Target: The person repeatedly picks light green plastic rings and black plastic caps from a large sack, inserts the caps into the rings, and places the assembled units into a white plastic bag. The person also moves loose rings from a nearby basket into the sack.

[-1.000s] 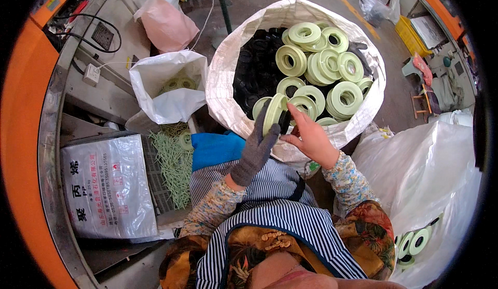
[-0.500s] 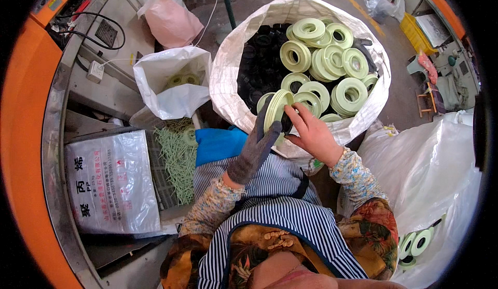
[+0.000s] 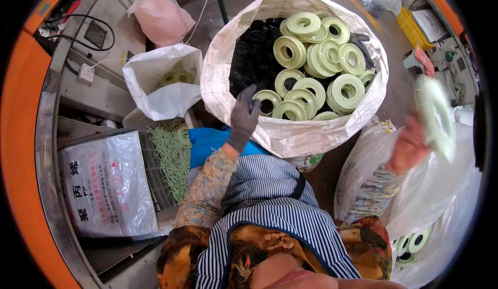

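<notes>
My left hand (image 3: 245,113), in a grey glove, reaches over the near left rim of a big white woven sack (image 3: 218,89). Its fingers are spread slightly apart, beside black round parts (image 3: 249,55) and pale green plastic rings (image 3: 267,102), with nothing visible in them. Out to the right, my bare right hand (image 3: 407,146) grips a pale green flanged ring (image 3: 437,117); both are blurred by motion. More green rings lie stacked on the black parts in the sack. Below the held ring is a large white plastic bag (image 3: 441,185) with green rings (image 3: 416,241) showing low in it.
A small white bag (image 3: 137,81) with green pieces stands left of the sack. Thin green plastic sticks (image 3: 171,159) lie beside a printed white sack (image 3: 111,185). A pink bag (image 3: 162,19) and a yellow crate (image 3: 413,28) stand farther off. An orange machine frame (image 3: 21,159) borders the left.
My hands have separated. The right hand has swung right with a green ring, away from the sack to above the white bag. The left has let go and moved left to the sack's rim.
</notes>
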A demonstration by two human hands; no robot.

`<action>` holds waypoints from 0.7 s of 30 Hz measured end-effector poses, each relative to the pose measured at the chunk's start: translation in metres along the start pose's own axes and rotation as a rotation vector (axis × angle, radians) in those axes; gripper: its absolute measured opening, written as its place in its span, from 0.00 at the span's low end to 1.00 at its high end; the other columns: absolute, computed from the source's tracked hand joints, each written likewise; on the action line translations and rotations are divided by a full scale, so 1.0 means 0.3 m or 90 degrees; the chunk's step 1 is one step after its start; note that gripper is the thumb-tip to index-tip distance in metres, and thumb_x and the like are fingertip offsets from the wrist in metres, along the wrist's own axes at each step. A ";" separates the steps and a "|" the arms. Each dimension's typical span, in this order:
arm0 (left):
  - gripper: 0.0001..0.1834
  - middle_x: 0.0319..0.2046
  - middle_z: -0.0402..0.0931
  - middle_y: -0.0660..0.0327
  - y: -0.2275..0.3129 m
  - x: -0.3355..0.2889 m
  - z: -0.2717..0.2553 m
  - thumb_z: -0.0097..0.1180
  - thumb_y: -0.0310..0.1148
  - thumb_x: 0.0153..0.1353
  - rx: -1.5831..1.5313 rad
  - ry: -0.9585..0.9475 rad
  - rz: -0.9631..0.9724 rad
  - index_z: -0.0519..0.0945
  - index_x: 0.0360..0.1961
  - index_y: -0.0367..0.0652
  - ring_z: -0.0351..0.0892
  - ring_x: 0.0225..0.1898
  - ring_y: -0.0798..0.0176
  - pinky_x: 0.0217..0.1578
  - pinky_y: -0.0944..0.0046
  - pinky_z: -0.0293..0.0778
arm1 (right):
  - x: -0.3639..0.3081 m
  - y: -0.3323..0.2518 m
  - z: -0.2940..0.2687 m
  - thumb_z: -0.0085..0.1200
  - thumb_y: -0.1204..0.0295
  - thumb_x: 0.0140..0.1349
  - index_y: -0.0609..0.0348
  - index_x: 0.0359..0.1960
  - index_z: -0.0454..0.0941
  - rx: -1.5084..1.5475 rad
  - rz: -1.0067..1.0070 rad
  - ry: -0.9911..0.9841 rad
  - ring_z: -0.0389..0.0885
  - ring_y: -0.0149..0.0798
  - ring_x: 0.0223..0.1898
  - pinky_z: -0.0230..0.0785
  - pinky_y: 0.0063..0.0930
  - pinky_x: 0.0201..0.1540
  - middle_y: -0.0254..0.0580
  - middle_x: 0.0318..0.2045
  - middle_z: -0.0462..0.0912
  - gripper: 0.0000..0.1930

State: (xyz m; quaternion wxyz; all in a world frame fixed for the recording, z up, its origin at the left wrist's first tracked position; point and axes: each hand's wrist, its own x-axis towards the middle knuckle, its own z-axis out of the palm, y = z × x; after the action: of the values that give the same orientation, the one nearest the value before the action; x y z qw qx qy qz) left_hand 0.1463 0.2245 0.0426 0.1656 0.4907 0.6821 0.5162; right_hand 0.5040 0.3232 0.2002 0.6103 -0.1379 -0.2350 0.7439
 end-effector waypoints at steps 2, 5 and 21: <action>0.26 0.55 0.74 0.45 -0.045 0.088 0.031 0.54 0.34 0.64 0.086 -0.025 -0.010 0.69 0.62 0.35 0.76 0.55 0.48 0.57 0.56 0.71 | 0.031 0.031 0.007 0.48 0.52 0.68 0.57 0.68 0.59 0.102 0.096 -0.160 0.70 0.49 0.61 0.68 0.46 0.59 0.47 0.68 0.63 0.32; 0.31 0.57 0.72 0.44 -0.238 0.158 0.154 0.55 0.40 0.61 0.247 -0.185 -0.156 0.68 0.62 0.35 0.69 0.61 0.45 0.62 0.51 0.63 | 0.140 0.298 0.005 0.48 0.59 0.69 0.57 0.66 0.63 -0.254 0.245 -0.178 0.75 0.42 0.53 0.71 0.35 0.53 0.45 0.61 0.71 0.27; 0.35 0.55 0.68 0.46 -0.233 0.182 0.202 0.61 0.56 0.53 0.493 -0.378 -0.104 0.74 0.58 0.48 0.69 0.56 0.43 0.50 0.45 0.71 | 0.587 1.251 -0.147 0.51 0.71 0.57 0.57 0.32 0.79 -1.490 -0.272 -0.390 0.83 0.50 0.32 0.77 0.43 0.31 0.44 0.30 0.81 0.06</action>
State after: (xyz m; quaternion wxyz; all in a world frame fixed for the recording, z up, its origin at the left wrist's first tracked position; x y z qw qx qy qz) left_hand 0.1307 0.3041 -0.0277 0.1984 0.5869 0.7835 0.0476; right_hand 0.1711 0.4483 -0.0173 0.1477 -0.3805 -0.9124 -0.0289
